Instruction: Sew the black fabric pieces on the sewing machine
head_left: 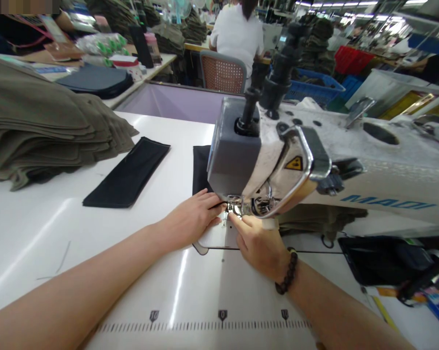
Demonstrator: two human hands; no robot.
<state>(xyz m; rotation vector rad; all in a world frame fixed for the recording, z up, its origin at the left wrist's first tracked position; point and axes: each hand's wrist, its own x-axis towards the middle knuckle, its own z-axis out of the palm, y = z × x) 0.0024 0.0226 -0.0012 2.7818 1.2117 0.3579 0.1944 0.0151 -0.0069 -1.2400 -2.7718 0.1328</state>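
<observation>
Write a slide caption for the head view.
At the sewing machine: left hand resting on black fabric, right hand by the presser foot, olive cloth stacked at left.

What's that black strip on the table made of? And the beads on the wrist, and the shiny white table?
The black flat strip looks like matte woven cloth: it lies limp. The dark round-bead bracelet on the right wrist may be wood or stone; its dull sheen leaves that open. The white table top seems glossy laminate or coated board: lights streak across it.
</observation>
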